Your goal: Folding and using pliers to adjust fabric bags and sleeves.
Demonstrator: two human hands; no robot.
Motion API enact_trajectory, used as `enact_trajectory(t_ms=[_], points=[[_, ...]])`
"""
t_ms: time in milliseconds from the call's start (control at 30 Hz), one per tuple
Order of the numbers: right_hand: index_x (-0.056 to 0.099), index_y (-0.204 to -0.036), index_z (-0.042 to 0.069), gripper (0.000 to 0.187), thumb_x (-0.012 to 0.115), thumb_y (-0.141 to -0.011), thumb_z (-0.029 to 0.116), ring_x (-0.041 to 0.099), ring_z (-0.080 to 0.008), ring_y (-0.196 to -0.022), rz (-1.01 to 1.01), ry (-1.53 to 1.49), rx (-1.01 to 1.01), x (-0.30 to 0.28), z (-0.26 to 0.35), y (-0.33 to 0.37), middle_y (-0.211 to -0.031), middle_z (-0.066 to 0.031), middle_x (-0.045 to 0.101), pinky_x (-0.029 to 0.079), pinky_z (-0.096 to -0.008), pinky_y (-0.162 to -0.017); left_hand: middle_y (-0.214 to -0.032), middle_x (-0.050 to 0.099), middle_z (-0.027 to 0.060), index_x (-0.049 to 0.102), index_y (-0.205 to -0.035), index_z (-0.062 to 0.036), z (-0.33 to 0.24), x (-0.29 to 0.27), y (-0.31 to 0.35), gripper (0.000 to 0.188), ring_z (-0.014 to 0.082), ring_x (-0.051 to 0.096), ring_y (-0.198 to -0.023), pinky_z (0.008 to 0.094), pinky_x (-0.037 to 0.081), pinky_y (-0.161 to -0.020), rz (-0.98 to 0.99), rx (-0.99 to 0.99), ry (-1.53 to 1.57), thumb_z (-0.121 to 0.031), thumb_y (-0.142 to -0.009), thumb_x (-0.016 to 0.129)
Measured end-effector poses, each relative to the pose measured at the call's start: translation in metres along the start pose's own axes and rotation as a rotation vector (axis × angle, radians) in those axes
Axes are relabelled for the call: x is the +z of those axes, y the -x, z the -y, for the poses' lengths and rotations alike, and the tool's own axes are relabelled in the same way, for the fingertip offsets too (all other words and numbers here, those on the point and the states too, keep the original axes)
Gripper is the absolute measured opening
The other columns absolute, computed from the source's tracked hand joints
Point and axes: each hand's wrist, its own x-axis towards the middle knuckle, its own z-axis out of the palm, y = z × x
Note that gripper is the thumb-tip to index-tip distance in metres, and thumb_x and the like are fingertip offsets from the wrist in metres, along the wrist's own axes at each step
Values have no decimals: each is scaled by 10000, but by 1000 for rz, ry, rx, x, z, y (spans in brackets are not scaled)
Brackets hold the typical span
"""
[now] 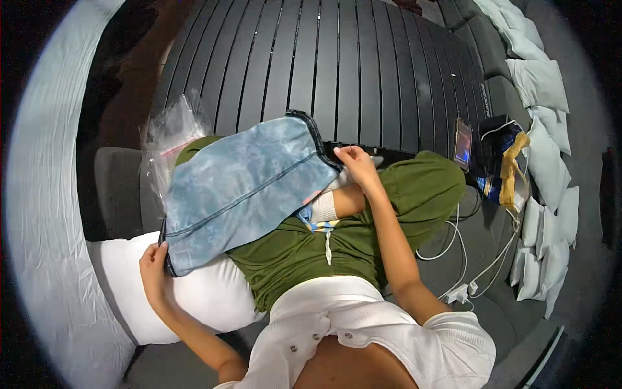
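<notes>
A blue tie-dyed piece of fabric [249, 178] with a dark seam along its length and black-trimmed ends lies stretched over my lap, mostly across the left leg. At its lower-left corner my left hand [154, 260] pinches the black trim. The opposite black-edged end is pinched by my right hand [355, 163], near its right corner. Under the fabric are my green trousers [414, 194], legs crossed. A small blue and yellow patterned cloth [319, 223] shows partly by my ankle; what it is, I cannot tell.
A clear plastic bag [175, 126] lies beyond my left knee. A white pillow [194, 298] sits at my left. Ahead stands a dark slatted table [337, 71]. To the right are a phone [462, 144], a blue and gold packet [508, 172], and white cables [457, 246] on the grey sofa.
</notes>
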Motion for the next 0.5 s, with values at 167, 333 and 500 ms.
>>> enact_trajectory(t_ms=[167, 333, 500], points=[[587, -918, -42, 411, 659, -717, 309, 562, -140, -717, 23, 297, -197, 19, -9, -15, -805, -97, 613, 444, -258, -644, -982, 581, 83, 566, -1000, -21, -47, 41, -7, 234, 148, 538, -874, 239, 426, -749, -685, 461, -293, -180, -832, 535], [560, -798, -10, 270, 643, -735, 239, 491, -125, -630, 182, 157, -254, 21, 9, -10, -691, -50, 528, 397, -253, -575, -1025, 576, 92, 576, -1001, -35, -128, 127, 3, 200, 194, 536, -947, 287, 411, -804, -394, 854, -229, -104, -824, 514], [507, -759, -16, 142, 590, -781, 97, 389, -58, -576, 315, 32, -558, -20, 72, 38, -685, 10, 465, 320, -194, -514, -1102, 551, 95, 583, -1015, -36, -186, 204, -7, 239, 273, 456, -1101, 350, 322, -942, 275, 1227, -276, -161, -829, 501]])
